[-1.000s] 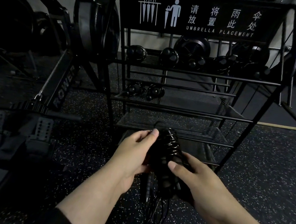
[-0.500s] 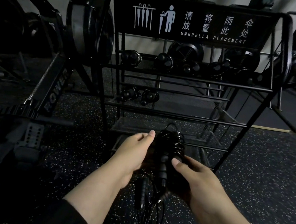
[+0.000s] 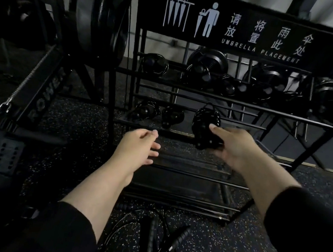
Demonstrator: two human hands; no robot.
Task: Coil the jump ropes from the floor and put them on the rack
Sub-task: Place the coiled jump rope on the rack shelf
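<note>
- My right hand (image 3: 236,150) grips the coiled jump rope (image 3: 204,126) at the rack's (image 3: 228,101) middle shelf, right of two stored coils (image 3: 158,114).
- My left hand (image 3: 139,147) hangs relaxed, holding nothing.
- I should seat the coil fully before letting go (loops may spring loose).
- More ropes (image 3: 152,240) lie on the floor.

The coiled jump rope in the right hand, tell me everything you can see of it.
The coiled jump rope is glossy black, wound into a tight, roughly upright bundle with a small loop sticking out on top. The right hand grips its lower right side, holding it at the rack, level with the second shelf. The left hand is off it.
</note>
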